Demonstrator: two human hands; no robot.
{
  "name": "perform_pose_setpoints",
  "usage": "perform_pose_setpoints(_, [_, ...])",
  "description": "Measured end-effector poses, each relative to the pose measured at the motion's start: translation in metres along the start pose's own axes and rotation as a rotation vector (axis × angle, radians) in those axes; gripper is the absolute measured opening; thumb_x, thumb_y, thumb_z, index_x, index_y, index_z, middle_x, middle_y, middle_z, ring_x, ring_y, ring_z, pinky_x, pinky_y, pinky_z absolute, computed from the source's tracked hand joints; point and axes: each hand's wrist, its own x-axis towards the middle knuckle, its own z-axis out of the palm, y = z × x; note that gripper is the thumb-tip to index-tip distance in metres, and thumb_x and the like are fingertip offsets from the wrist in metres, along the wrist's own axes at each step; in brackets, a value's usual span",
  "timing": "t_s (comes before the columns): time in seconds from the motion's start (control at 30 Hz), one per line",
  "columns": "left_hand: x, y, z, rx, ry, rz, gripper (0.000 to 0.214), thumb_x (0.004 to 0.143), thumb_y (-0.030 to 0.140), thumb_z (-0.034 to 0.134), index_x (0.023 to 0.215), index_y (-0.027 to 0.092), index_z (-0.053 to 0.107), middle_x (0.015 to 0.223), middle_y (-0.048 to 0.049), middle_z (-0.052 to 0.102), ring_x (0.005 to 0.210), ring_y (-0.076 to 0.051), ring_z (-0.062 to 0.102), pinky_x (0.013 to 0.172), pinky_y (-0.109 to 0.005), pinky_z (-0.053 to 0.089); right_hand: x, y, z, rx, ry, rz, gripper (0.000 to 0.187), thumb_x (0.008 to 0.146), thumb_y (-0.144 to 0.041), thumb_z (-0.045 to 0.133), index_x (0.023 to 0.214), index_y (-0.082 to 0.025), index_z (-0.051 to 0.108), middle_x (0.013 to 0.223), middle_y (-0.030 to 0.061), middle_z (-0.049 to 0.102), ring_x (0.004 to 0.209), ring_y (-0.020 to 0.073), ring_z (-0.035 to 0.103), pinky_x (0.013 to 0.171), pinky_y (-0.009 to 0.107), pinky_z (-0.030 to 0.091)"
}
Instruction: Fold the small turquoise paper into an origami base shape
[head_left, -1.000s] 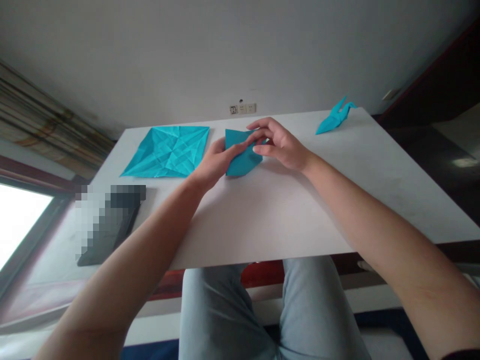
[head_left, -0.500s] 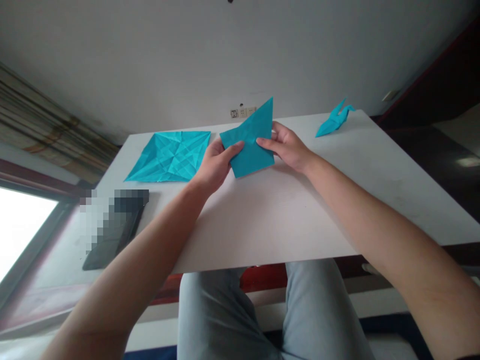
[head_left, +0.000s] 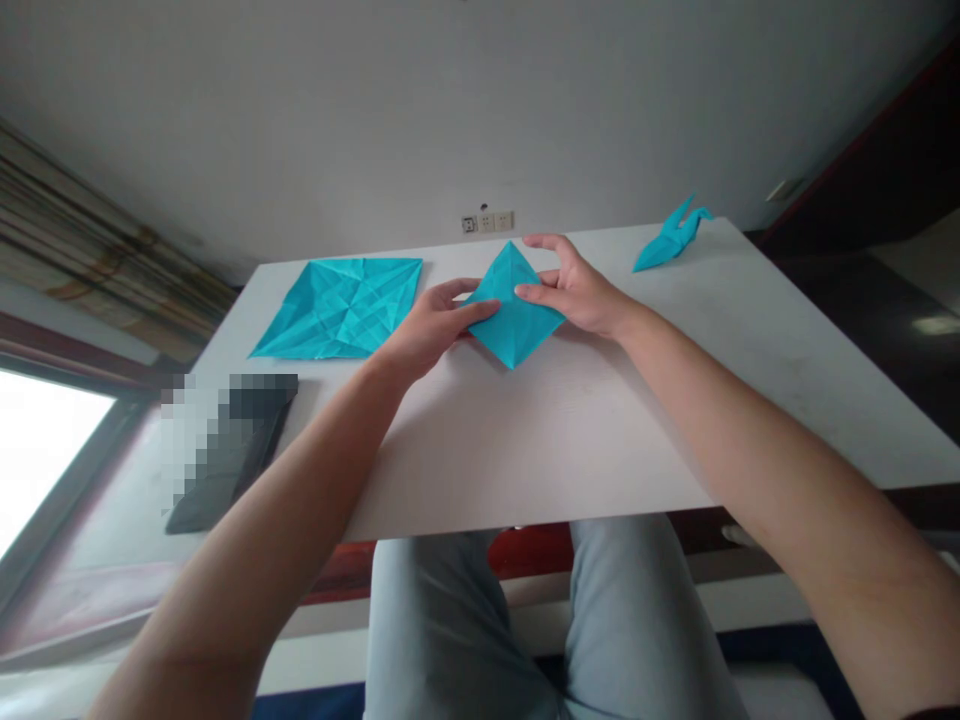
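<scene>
Between my two hands is a folded piece of turquoise origami paper [head_left: 513, 325], diamond-shaped, with one corner pointing up and one toward me. My left hand [head_left: 436, 318] pinches its left side, the thumb lying on the front face. On the right side my right hand [head_left: 581, 285] grips it with the thumb in front; its index finger sticks out past the upper edge. The fingers behind the paper are partly hidden. Left of my hands, a creased turquoise sheet [head_left: 349, 308] lies spread out. A folded turquoise paper crane [head_left: 675, 240] stands at the far right.
The white table [head_left: 540, 450] reaches from my lap to the wall, where power sockets [head_left: 487, 222] sit just above its back edge. A dark flat object [head_left: 225, 480], partly pixelated, lies on the left near the window. A curtain [head_left: 90, 240] hangs beyond it.
The folded paper has gone from an irregular shape with a tall upper-right point to an even diamond. It sits slightly lower, and my right index finger has lifted away from it.
</scene>
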Motion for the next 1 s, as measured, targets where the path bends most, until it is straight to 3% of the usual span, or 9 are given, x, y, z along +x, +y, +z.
perform_pose_setpoints(0.1, [0.001, -0.005, -0.003, 0.340, 0.066, 0.046, 0.057, 0.093, 0.047, 0.091, 0.141, 0.021, 0.076, 0.114, -0.0101, 0.088, 0.104, -0.030, 0.085, 0.091, -0.042, 0.070, 0.000, 0.002, -0.002, -0.149, -0.051, 0.042, 0.078, 0.085, -0.057, 0.100, 0.146, -0.033, 0.058, 0.095, 0.0001, 0.080, 0.079, 0.0258, 0.072, 0.074, 0.042, 0.062])
perform_pose_setpoints(0.17, [0.002, -0.010, -0.006, 0.619, 0.117, 0.131, 0.058, 0.094, 0.047, 0.088, 0.144, 0.020, 0.076, 0.113, -0.0098, 0.087, 0.106, -0.031, 0.083, 0.096, -0.045, 0.068, 0.000, 0.005, -0.004, -0.377, -0.047, 0.036, 0.069, 0.086, -0.052, 0.098, 0.142, -0.030, 0.064, 0.091, -0.0005, 0.076, 0.083, 0.0265, 0.070, 0.081, 0.043, 0.059])
perform_pose_setpoints(0.27, [0.004, -0.018, -0.009, 0.858, 0.167, 0.255, 0.064, 0.091, 0.041, 0.089, 0.149, 0.019, 0.074, 0.134, -0.0147, 0.082, 0.111, -0.030, 0.081, 0.108, -0.049, 0.065, 0.000, 0.009, -0.007, -0.699, 0.013, -0.017, 0.067, 0.084, -0.043, 0.098, 0.143, -0.027, 0.070, 0.113, 0.0058, 0.078, 0.100, 0.0310, 0.073, 0.099, 0.050, 0.056])
perform_pose_setpoints(0.33, [0.006, -0.021, -0.011, 0.890, 0.162, 0.321, 0.062, 0.090, 0.039, 0.090, 0.146, 0.020, 0.076, 0.149, -0.0173, 0.076, 0.113, -0.029, 0.081, 0.112, -0.051, 0.064, 0.000, 0.012, -0.008, -0.795, 0.032, -0.077, 0.069, 0.083, -0.042, 0.099, 0.145, -0.027, 0.072, 0.136, 0.0118, 0.074, 0.115, 0.0353, 0.073, 0.108, 0.054, 0.053])
perform_pose_setpoints(0.4, [0.006, -0.022, -0.011, 0.883, 0.119, 0.380, 0.048, 0.092, 0.038, 0.087, 0.136, 0.021, 0.081, 0.143, -0.0150, 0.079, 0.115, -0.029, 0.081, 0.112, -0.049, 0.063, 0.002, 0.014, -0.010, -0.837, 0.031, -0.161, 0.067, 0.083, -0.042, 0.100, 0.143, -0.029, 0.075, 0.148, 0.0144, 0.068, 0.128, 0.0388, 0.070, 0.114, 0.055, 0.051])
perform_pose_setpoints(0.53, [0.005, -0.018, -0.008, 0.867, -0.010, 0.454, 0.032, 0.096, 0.040, 0.085, 0.123, 0.023, 0.085, 0.125, -0.0098, 0.086, 0.118, -0.031, 0.081, 0.113, -0.048, 0.063, 0.005, 0.014, -0.011, -0.900, -0.056, -0.246, 0.036, 0.094, -0.045, 0.091, 0.123, -0.027, 0.083, 0.125, 0.0113, 0.073, 0.124, 0.0376, 0.065, 0.115, 0.053, 0.046])
perform_pose_setpoints(0.63, [0.001, -0.014, -0.004, 0.919, -0.114, 0.484, 0.048, 0.092, 0.051, 0.092, 0.132, 0.023, 0.085, 0.138, -0.0125, 0.084, 0.134, -0.037, 0.077, 0.124, -0.055, 0.056, 0.005, 0.012, -0.010, -0.867, -0.142, -0.224, 0.023, 0.100, -0.042, 0.082, 0.114, -0.024, 0.084, 0.108, 0.0093, 0.073, 0.107, 0.0316, 0.064, 0.102, 0.045, 0.047])
perform_pose_setpoints(0.8, [-0.004, -0.012, -0.002, 0.938, -0.228, 0.444, 0.089, 0.075, 0.064, 0.107, 0.150, 0.026, 0.079, 0.158, -0.0166, 0.072, 0.153, -0.044, 0.066, 0.136, -0.063, 0.045, 0.004, 0.011, -0.006, -0.795, -0.112, -0.212, 0.021, 0.097, -0.037, 0.080, 0.111, -0.022, 0.084, 0.102, 0.0068, 0.069, 0.095, 0.0263, 0.060, 0.090, 0.038, 0.046])
perform_pose_setpoints(1.0, [-0.006, -0.008, -0.003, 0.924, -0.235, 0.421, 0.090, 0.076, 0.066, 0.104, 0.153, 0.027, 0.076, 0.159, -0.0156, 0.072, 0.149, -0.044, 0.070, 0.133, -0.062, 0.048, 0.005, 0.012, -0.006, -0.773, -0.097, -0.206, 0.020, 0.098, -0.036, 0.080, 0.111, -0.022, 0.084, 0.100, 0.0057, 0.070, 0.090, 0.0241, 0.060, 0.086, 0.037, 0.045])
